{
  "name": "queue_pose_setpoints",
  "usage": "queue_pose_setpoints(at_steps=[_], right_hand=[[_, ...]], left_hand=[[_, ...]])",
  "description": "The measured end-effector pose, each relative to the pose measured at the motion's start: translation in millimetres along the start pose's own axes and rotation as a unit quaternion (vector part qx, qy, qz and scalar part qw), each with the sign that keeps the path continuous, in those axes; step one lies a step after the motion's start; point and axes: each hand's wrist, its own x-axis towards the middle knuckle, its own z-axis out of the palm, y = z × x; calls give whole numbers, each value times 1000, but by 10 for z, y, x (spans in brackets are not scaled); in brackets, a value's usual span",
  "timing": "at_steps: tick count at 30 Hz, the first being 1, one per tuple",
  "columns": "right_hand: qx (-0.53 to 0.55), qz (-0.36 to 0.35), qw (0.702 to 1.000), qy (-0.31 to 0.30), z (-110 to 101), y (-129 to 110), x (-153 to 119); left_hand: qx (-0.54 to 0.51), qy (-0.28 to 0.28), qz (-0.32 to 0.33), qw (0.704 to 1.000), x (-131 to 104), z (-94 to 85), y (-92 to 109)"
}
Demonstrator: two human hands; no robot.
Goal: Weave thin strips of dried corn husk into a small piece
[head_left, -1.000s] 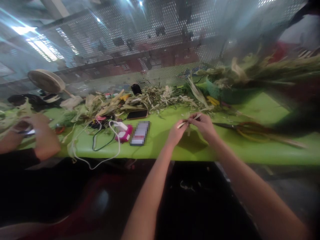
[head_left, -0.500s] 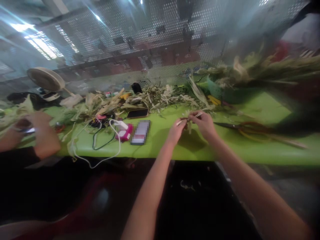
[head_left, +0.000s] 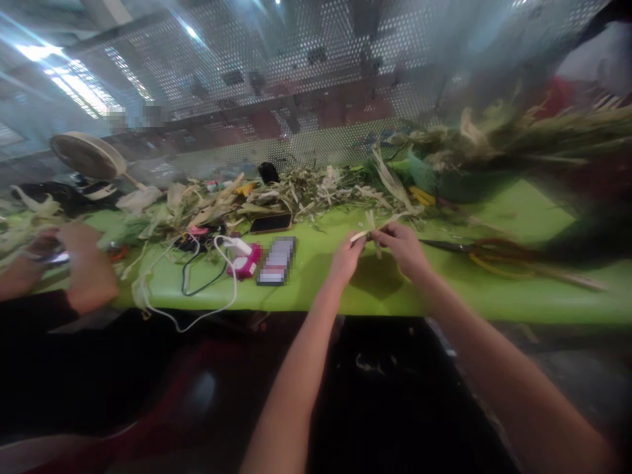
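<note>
Pale strips of dried plant leaf (head_left: 372, 224), like corn husk, cross each other between my two hands just above the green table (head_left: 316, 289). My left hand (head_left: 346, 253) pinches the strips from the left, and a short pale end pokes out over its fingers. From the right, my right hand (head_left: 402, 245) grips them between thumb and fingers, with a longer end running up and to the right. The fingertips of both hands nearly meet, hiding the crossing in part. Scissors (head_left: 494, 253) with orange-yellow handles lie to the right of my right hand.
A heap of dry husks (head_left: 316, 187) runs along the back. Left of my hands lie a phone (head_left: 277, 261), a dark phone (head_left: 270, 223) and a pink power socket (head_left: 244, 261) with cables. A green basin (head_left: 434, 174) holds more husks. At far left are another person's arms (head_left: 89, 270).
The strips between my fingers have shifted: upright ends now stand above my fingertips, and a longer end reaches out to the right. Both hands stay in nearly the same place.
</note>
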Motion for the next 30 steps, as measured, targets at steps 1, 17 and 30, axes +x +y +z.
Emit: queue_pose_setpoints(at_steps=[1,17,30], right_hand=[[5,1,1000,-1,4,-8,-4],[-25,-15,999,-19,-59,-20,-6],[-63,-56,995,-61,-13,42,-7]], left_hand=[[-6,-7,0,1000,4,-5,-1],[-81,-70,-12,994,-22,-66,14],[-34,-28,26,999,52,-44,-21]])
